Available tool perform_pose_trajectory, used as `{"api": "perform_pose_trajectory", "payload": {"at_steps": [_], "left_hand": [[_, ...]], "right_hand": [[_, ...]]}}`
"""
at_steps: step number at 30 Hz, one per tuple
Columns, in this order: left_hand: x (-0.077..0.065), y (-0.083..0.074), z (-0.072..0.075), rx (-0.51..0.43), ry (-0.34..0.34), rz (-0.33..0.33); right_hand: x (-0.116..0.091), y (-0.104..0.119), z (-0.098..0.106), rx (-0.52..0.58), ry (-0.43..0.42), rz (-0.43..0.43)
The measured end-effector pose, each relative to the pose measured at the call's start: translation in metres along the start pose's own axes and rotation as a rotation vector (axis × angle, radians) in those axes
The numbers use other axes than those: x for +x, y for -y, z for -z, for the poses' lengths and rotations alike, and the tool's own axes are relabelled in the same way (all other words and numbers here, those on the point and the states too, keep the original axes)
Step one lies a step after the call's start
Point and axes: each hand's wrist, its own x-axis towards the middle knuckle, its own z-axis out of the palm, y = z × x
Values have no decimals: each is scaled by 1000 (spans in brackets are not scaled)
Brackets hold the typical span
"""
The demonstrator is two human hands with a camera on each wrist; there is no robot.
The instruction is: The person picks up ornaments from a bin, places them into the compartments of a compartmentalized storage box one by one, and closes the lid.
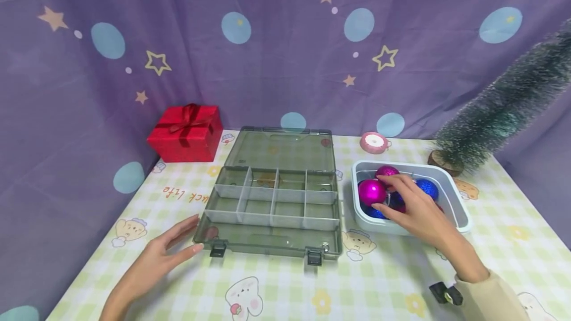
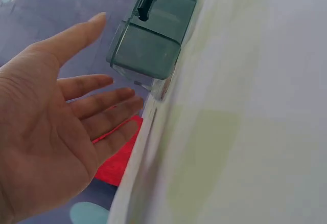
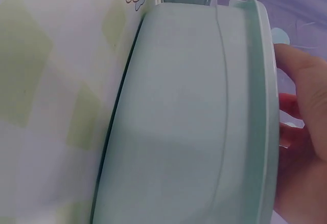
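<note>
My right hand (image 1: 417, 212) reaches into a pale blue tub (image 1: 461, 224) of Christmas baubles. Its thumb and fingers pinch a shiny magenta bauble (image 1: 372, 192) at the tub's left side. Around it lie another magenta bauble (image 1: 387, 171), a glittery blue bauble (image 1: 428, 189) and several more partly hidden ones. In the right wrist view the tub wall (image 3: 173, 111) hides the fingertips. To the left stands a clear grey compartment box (image 1: 267, 237) with its lid raised. Beside its front left corner is my left hand (image 1: 153, 256), fingers extended, holding nothing; its palm (image 2: 51, 132) shows in the left wrist view.
A red gift box (image 1: 187, 137) sits at the back left. Behind the tub is a pink ribbon roll (image 1: 373, 142). A small artificial tree (image 1: 499, 108) on a wooden base stands at the back right. A purple curtain (image 1: 285, 63) hangs behind the checked tablecloth (image 1: 285, 286).
</note>
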Motion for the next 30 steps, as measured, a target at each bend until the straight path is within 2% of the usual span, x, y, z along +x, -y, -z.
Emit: {"api": "perform_pose_trajectory", "payload": {"at_steps": [7,15,22,30], "left_hand": [[4,9,-2,-75,0,-52],[5,15,-4,-117,-6,-103],[6,15,-5,-105,0,-103],[7,17,-7,-136,-3,-114]], "right_hand": [[2,-4,-6,-19,-28,47],[3,-4,-8,-3,-36,38],[4,-2,-5,-10,-40,14],[8,1,-1,-5,-78,49]]}}
